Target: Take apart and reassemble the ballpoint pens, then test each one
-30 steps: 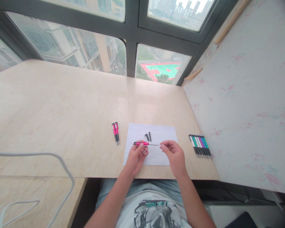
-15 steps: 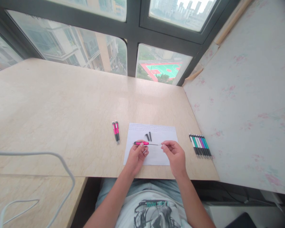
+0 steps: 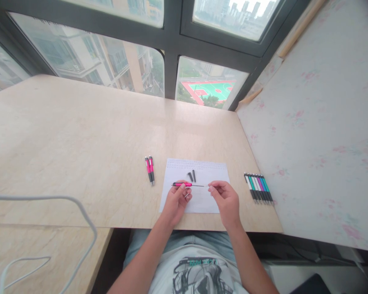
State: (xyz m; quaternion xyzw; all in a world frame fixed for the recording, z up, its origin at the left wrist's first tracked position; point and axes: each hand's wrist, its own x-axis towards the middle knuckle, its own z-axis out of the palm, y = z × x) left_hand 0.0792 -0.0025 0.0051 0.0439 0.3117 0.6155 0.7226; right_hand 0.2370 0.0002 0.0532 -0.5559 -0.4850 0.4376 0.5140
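While the left hand [image 3: 176, 201] is clamped on a pink pen barrel [image 3: 188, 184], thumb laid along its near side, the right hand [image 3: 227, 201] has thumb and forefinger together on a small pale piece [image 3: 206, 186], too small to identify. Barrel is held roughly level above the paper [image 3: 202, 201], black end to the left. A thin dark rod [image 3: 198, 186] projects from its right end toward the right fingertips; contact between rod and pale piece cannot be resolved.

Just beyond the barrel, two short black parts [image 3: 194, 176] lie close together on the paper, the left one broader at its far end. Lines of handwriting run along the sheet's far edge.

Left of the paper, two pink pens [image 3: 149, 170] with black grips lie side by side, tips toward the person. Well to the right, near the wall [image 3: 309, 143], is a row of pens [image 3: 258, 188], white, green, purple and blue among them, all black at the grip. All rest on the pale bench [image 3: 95, 134]. A grey cable [image 3: 83, 214] loops at the lower left. A dark window frame [image 3: 171, 53] stands along the bench's far edge.
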